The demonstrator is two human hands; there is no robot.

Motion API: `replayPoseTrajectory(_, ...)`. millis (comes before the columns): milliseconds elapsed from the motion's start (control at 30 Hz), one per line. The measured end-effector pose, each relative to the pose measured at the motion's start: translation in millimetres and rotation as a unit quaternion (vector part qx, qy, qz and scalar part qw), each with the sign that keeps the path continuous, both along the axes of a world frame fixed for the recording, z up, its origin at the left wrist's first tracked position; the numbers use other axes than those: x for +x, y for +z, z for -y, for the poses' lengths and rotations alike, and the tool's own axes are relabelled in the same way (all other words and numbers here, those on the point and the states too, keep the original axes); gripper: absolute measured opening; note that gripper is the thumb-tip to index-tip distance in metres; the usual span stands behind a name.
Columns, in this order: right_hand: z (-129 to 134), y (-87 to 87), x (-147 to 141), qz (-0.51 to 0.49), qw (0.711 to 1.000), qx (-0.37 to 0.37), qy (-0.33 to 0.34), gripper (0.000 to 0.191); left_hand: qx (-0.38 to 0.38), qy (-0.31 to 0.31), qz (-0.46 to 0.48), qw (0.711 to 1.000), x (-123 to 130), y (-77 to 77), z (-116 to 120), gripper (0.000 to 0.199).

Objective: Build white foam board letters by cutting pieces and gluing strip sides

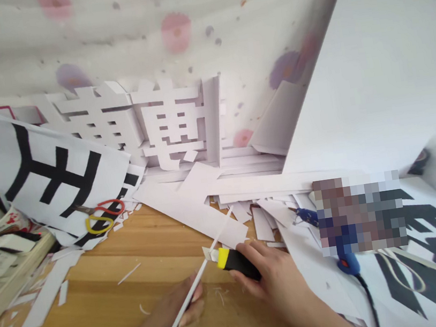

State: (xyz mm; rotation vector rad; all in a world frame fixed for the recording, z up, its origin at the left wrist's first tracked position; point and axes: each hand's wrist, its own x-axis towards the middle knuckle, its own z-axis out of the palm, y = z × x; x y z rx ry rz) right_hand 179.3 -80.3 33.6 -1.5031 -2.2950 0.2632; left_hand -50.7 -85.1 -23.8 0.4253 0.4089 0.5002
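Observation:
My right hand (268, 273) is wrapped round a black and yellow utility knife (240, 262). The knife's blade touches a thin white strip (196, 281), which runs diagonally up from the bottom edge to the middle of the view. My left hand (187, 308) grips that strip below the blade, its fingers partly hidden behind it. Just beyond the blade, a flat white board piece (193, 215) lies on the wooden table (108, 279).
Scissors (105, 214) with red and yellow handles lie at left by a printed sheet (56, 170). A blue glue gun (345, 245) with a cord rests at right. White cut-out characters (171, 116) stand behind; scraps and a box (10, 274) lie left.

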Motion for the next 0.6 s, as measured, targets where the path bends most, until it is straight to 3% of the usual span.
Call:
replayPoseTrajectory(300, -2.0, 2.9, 1.9, 0.005, 1.000, 0.015, -0.010, 0.014, 0.002, -0.049, 0.069, 0.996, -1.5, -5.8, -3.3, 0.028)
replayPoseTrajectory(533, -4.0, 0.0, 4.5, 0.007, 0.999, 0.039, -0.016, 0.014, -0.014, -0.029, -0.049, 0.998, -7.0, -24.7, -1.5, 0.037)
replayPoseTrajectory(600, -4.5, -0.5, 5.0, 0.008, 0.999, 0.041, -0.017, 0.014, -0.018, 0.007, -0.064, 0.998, -6.7, -30.3, 0.1, 0.037)
